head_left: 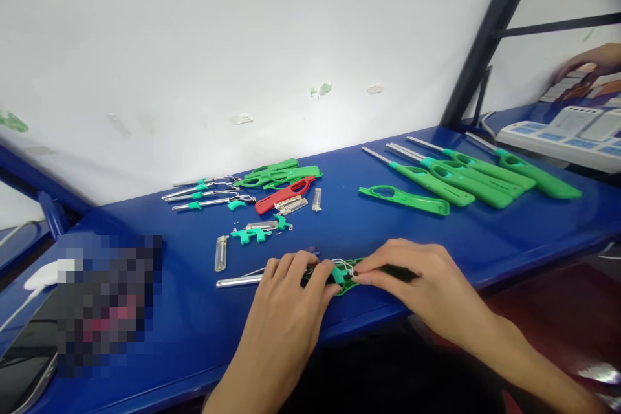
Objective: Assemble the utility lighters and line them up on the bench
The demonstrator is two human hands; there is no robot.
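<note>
Bright, even illumination; wall (pixel 272 32) palest near centre, source out of frame. Soft sheen on blue tabletop (pixel 184 310); white glare on dark red surface (pixel 548 317), lower right. Wide-angle stretching toward edges. Lower-left patch (pixel 109 307) pixelated. Far-right hand (pixel 599 59) blurred.

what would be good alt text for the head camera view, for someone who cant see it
A person's left hand holds an open green lighter with a metal tube on a blue table while the right hand pinches a small dark part. Behind lie clear tubes, teal pieces and a red handle; long green lighters lie at the right.
</note>
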